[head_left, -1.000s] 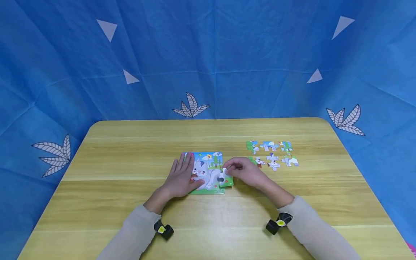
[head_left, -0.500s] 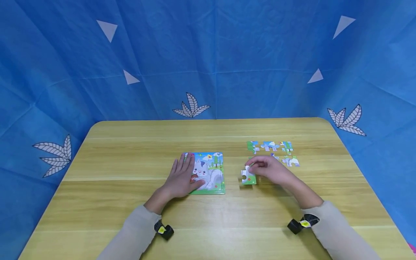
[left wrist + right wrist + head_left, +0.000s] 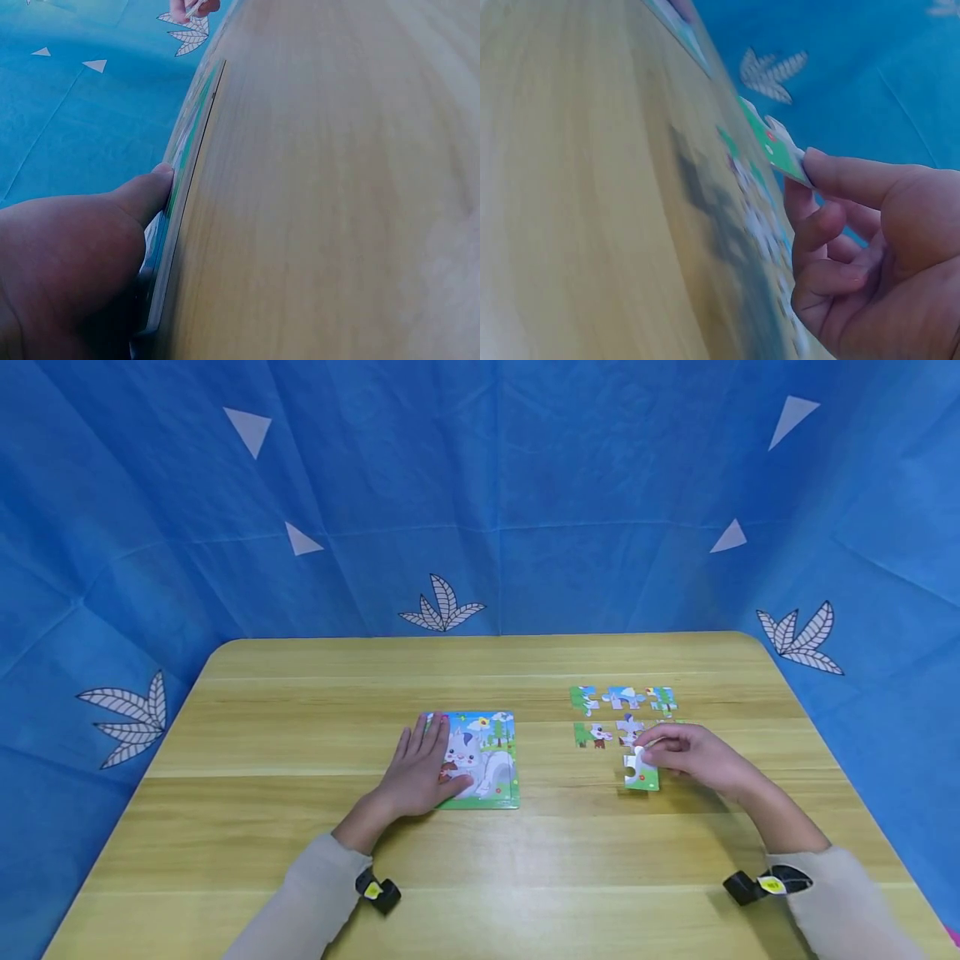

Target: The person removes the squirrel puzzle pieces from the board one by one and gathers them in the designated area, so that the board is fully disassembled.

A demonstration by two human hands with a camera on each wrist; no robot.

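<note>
With its fingers spread straight, my left hand (image 3: 420, 772) rests on the left part of a puzzle board (image 3: 491, 768) that carries a squirrel picture. The left wrist view shows the thumb (image 3: 142, 196) lying on the board's face near its edge. Farther right, my right hand (image 3: 697, 758) pinches a corner puzzle piece (image 3: 647, 777), green and white with a red flower, between thumb and fingers. In the right wrist view this piece (image 3: 776, 148) is held above the table. Loose puzzle pieces (image 3: 592, 735) lie just behind the right hand, which partly covers some of them.
Two rows of loose pieces lie on the right of the wooden table (image 3: 480, 877), the back row including a blue and white puzzle piece (image 3: 622, 696). A blue cloth (image 3: 495, 485) with white leaf and triangle prints stands behind the table.
My right hand has carried the pinched puzzle piece rightward, from the puzzle board's right edge to in front of the loose pieces. The left hand has stayed on the board.
</note>
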